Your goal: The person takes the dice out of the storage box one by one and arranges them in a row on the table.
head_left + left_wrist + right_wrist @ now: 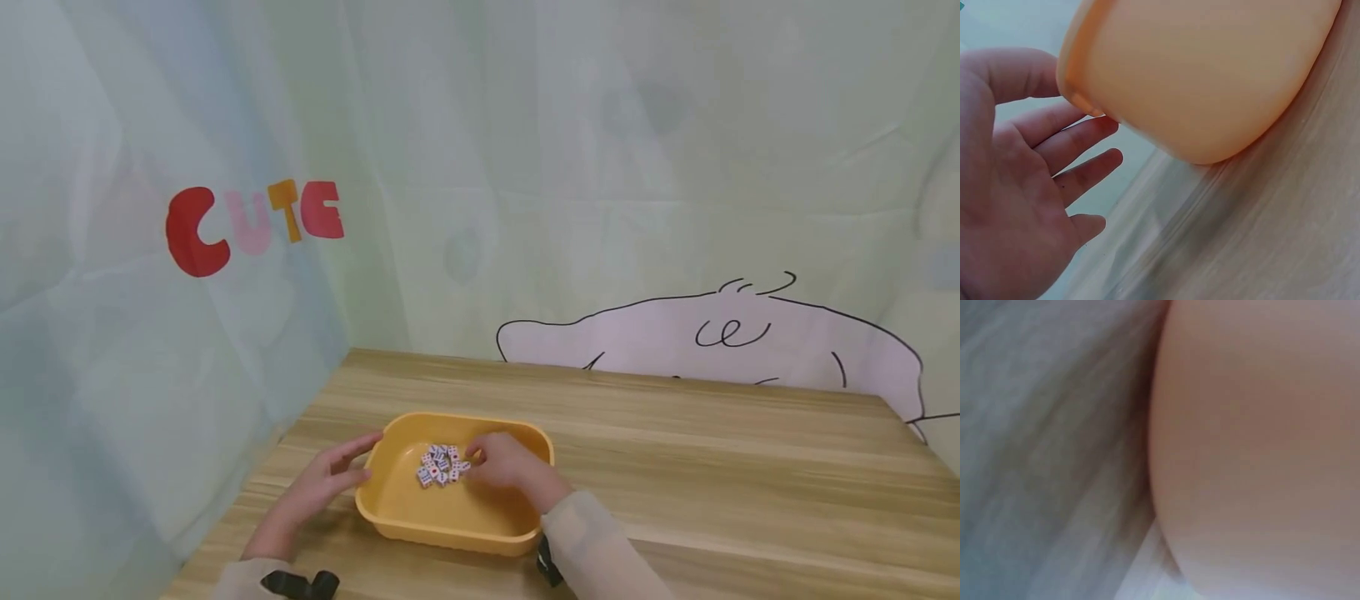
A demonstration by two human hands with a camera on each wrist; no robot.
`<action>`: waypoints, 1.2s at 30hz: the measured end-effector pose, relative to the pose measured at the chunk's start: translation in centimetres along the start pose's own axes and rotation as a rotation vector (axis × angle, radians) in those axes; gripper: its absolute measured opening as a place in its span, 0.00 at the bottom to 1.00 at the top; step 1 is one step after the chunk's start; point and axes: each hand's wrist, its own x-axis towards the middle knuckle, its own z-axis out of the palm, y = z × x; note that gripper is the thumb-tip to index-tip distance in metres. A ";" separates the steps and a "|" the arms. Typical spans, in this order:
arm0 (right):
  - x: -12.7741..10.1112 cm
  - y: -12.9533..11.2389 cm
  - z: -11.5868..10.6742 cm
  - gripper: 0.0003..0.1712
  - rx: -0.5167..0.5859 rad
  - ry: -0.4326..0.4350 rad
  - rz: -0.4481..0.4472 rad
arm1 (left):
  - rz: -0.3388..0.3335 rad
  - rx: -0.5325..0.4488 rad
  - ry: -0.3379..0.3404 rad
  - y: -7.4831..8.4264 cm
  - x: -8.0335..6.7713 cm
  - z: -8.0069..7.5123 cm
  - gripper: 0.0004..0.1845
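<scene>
A yellow plastic tray (450, 533) sits on the wooden table (675, 450) and holds a small heap of white dice (438, 465). My left hand (333, 473) lies flat-fingered against the tray's left wall; in the left wrist view the left hand (1054, 150) has spread, straight fingers touching the tray (1197, 69) at its corner. My right hand (480, 458) reaches into the tray with curled fingers on the right edge of the dice heap. Whether it pinches a die is hidden. The right wrist view is filled with blurred skin (1260, 456).
The wooden table stretches wide to the right and behind the tray. A pale printed curtain (225, 333) with the letters "CUTE" (255, 223) hangs close along the left edge and back. The table's left edge runs just beside my left hand.
</scene>
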 end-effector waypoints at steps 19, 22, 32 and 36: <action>0.1 0.4 -0.2 0.07 -0.079 0.003 -0.001 | -0.012 -0.011 -0.019 0.2 0.3 0.2 0.27; -0.1 0.3 -0.3 0.07 -0.073 0.001 0.004 | -0.015 -0.012 -0.013 0.0 0.2 0.2 0.27; -0.5 -0.5 -1.0 0.07 -0.061 0.040 -0.049 | -0.022 -0.016 0.015 0.3 -0.3 0.2 0.27; -0.8 -0.4 -1.5 0.09 -0.028 0.046 -0.070 | -0.042 -0.017 0.018 0.3 -0.2 0.3 0.27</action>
